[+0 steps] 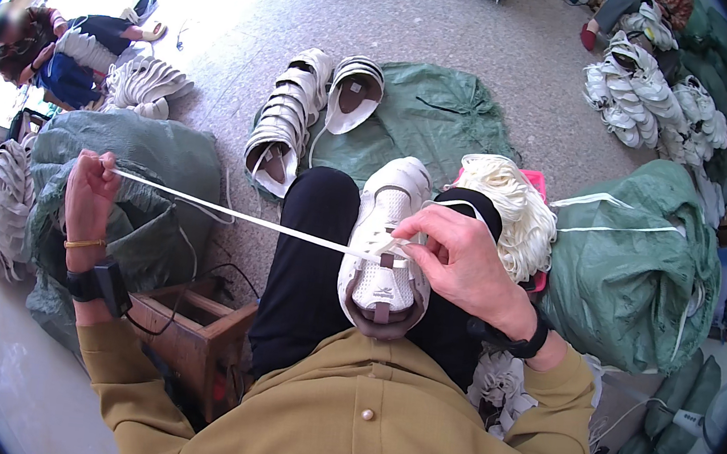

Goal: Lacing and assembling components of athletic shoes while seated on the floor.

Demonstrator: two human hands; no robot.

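A white sneaker [387, 230] rests between my thighs, its toe pointing away from me and its heel toward my belly. From its lacing area a flat white shoelace [248, 220] runs taut up to the left. The far end is gripped in the closed fist of my left hand [93, 187], raised out over a green sack. Over the shoe's tongue, my right hand [458, 260] is pinched at the lacing, thumb and forefinger together on a lace. Another stretch of lace loops behind the right hand's knuckles.
Ahead lie a row of nested white shoes [286, 115] and a single shoe [356, 92] beside a green woven sack [448, 111]. White lace bundles [509, 212] fill a pink container by my right knee. Full green sacks flank me; a wooden box [200, 325] stands left. Another person [69, 59] sits far left.
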